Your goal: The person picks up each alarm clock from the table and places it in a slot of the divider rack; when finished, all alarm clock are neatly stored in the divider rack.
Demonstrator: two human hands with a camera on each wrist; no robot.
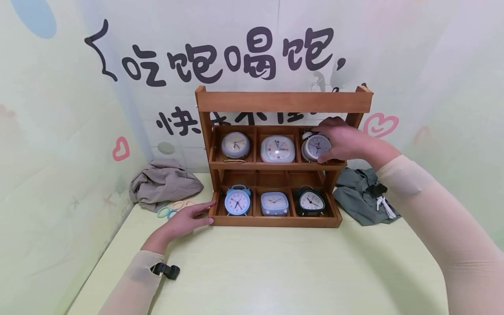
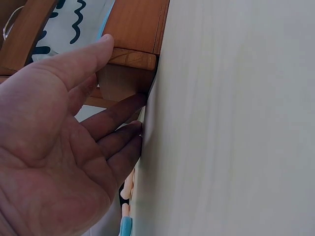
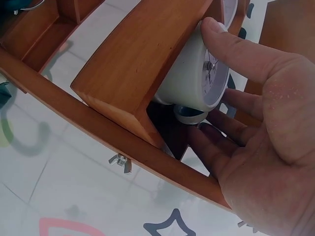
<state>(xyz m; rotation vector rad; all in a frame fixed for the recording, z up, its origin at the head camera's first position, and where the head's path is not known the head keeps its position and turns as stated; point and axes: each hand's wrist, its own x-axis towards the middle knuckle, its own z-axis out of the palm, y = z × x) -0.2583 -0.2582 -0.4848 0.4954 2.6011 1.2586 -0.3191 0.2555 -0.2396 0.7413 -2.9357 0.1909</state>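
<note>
My right hand (image 1: 342, 139) holds a white alarm clock (image 1: 317, 146) in the top right compartment of a wooden two-tier shelf (image 1: 275, 222). The thumb lies at the front rim of its dial, the other fingers beside and behind it. In the right wrist view, the clock (image 3: 189, 76) shows a round metal bell under its body, and part of it sits behind the compartment wall. My left hand (image 1: 189, 220) touches the lower left corner of the shelf, its fingers nearly straight. In the left wrist view, the thumb meets the wooden corner (image 2: 132, 59).
Beside the held clock stand a blue-white clock (image 1: 278, 149) and a round grey clock (image 1: 235, 145). Below are a blue bell clock (image 1: 237, 201), a square blue clock (image 1: 274, 204) and a black clock (image 1: 310, 202). Grey cloth (image 1: 165, 183), scissors (image 1: 167, 211) and dark cloth (image 1: 360, 197) flank the shelf.
</note>
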